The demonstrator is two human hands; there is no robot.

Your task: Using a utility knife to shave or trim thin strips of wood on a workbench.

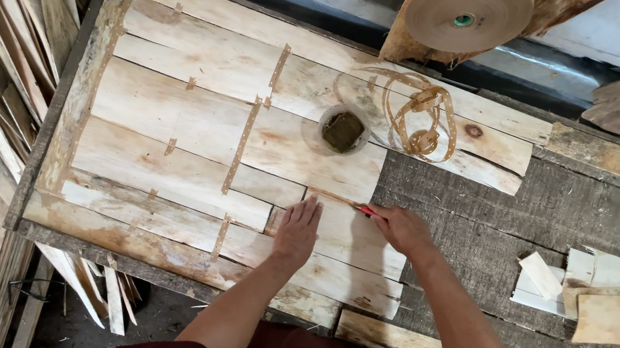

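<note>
Left hand (297,231) fingers together, flat on veneer sheet (353,241), right hand (401,228) pinching red-handled tool (365,209)

Red tool (366,209) mostly hidden in right hand (401,228), perhaps a knife.

Single head cam, looking almost straight down from above the workbench (541,211). Close range, about arm's length. Person's forearms enter from the bottom edge; wall at top. No second view.
</note>
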